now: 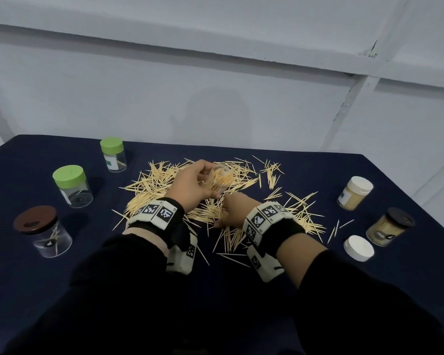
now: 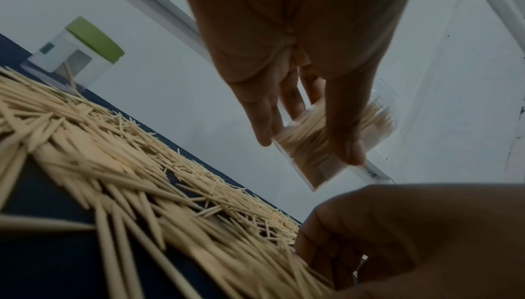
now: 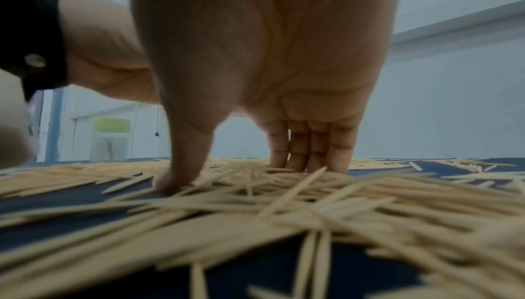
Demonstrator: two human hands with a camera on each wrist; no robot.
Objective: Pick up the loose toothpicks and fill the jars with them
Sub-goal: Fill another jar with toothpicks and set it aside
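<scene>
The loose toothpicks lie spread in a wide heap across the middle of our dark desk, and a share of them already stands packed in the open clear jar that we hold above the heap. Our left hand wraps fingers and thumb round the jar's wall and tips its mouth toward us, likely so the next bunch can slide in lengthwise. Our right hand reaches down into the near part of the heap, thumb and grouped fingers set apart with their tips pressed on the sticks, placed to rake a bunch together; nothing is gripped yet. To our left stand two green-lidded jars and a brown-lidded one, nearly empty; to our right, two full capped jars and a loose white lid.
</scene>
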